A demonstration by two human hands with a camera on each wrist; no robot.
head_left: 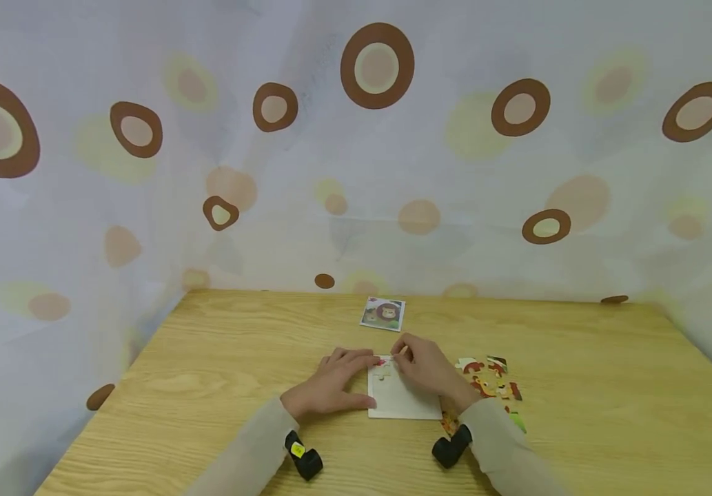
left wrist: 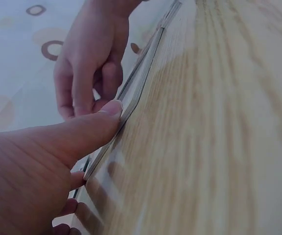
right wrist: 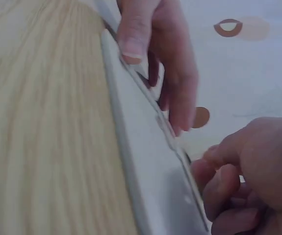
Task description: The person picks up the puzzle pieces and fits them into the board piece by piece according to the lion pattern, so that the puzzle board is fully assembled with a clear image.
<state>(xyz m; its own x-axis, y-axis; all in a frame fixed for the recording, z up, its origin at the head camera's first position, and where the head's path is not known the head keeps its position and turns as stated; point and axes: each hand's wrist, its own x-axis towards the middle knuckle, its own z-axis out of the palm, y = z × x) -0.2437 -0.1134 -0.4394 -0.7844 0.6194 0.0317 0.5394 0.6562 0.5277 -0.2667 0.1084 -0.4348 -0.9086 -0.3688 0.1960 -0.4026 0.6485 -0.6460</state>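
A white square puzzle board (head_left: 414, 405) lies on the table, with a few puzzle pieces (head_left: 383, 373) set in its upper left corner, pale with a touch of pink. My left hand (head_left: 338, 383) rests along the board's left side, fingers stretched to the upper corner and the thumb at the lower left edge. In the left wrist view that thumb (left wrist: 94, 128) lies straight against the rim. My right hand (head_left: 428, 365) is over the board's upper part, its thumb and index finger pinched together on a puzzle piece, mostly hidden by the fingers.
Several loose puzzle pieces (head_left: 486, 386) with lion and leaf colours are spread right of the board, partly behind the right forearm. A small picture card (head_left: 383, 314) with a lion lies beyond the board. A spotted cloth (head_left: 393, 165) hangs behind the wooden table (head_left: 256, 331).
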